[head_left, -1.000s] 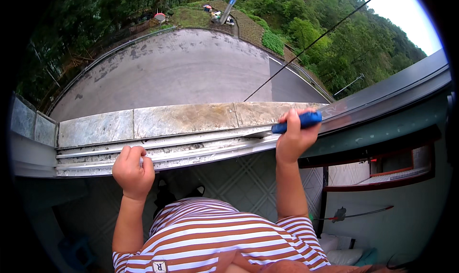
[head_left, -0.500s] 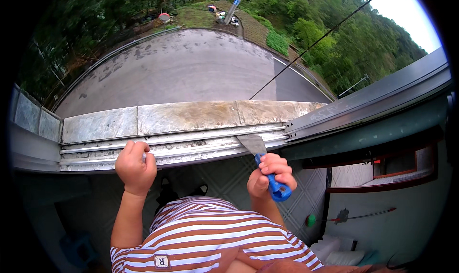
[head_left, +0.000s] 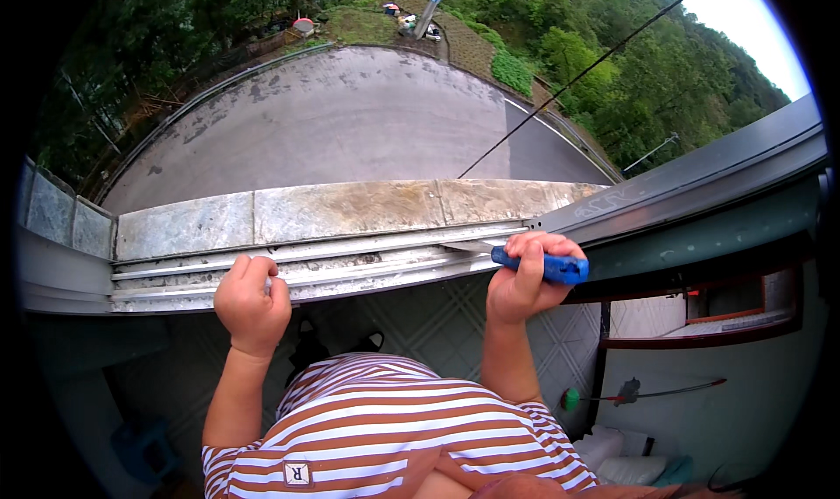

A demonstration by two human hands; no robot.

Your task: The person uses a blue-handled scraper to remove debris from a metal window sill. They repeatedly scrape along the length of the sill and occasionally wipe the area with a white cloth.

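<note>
My right hand [head_left: 531, 280] is wrapped round the blue handle of a putty knife [head_left: 560, 269]. Its flat metal blade points left and lies low in the grooves of the dirty white sliding-window track [head_left: 376, 270], near the track's right end. My left hand [head_left: 252, 305] is closed in a fist over the track's near edge, towards its left part. A small pale bit shows by the left thumb, but what the fingers hold, if anything, is hidden.
A tiled stone ledge [head_left: 341, 213] runs along the track's far side, with a road [head_left: 350, 118] far below. A sliding window frame [head_left: 682, 184] stands at the right. Inside are a patterned tile floor [head_left: 420, 320] and a blue stool [head_left: 144, 446].
My right hand has moved up and to the right. The putty knife has turned from steeply slanted to nearly level, its blade now lower in the track. The left hand has hardly moved.
</note>
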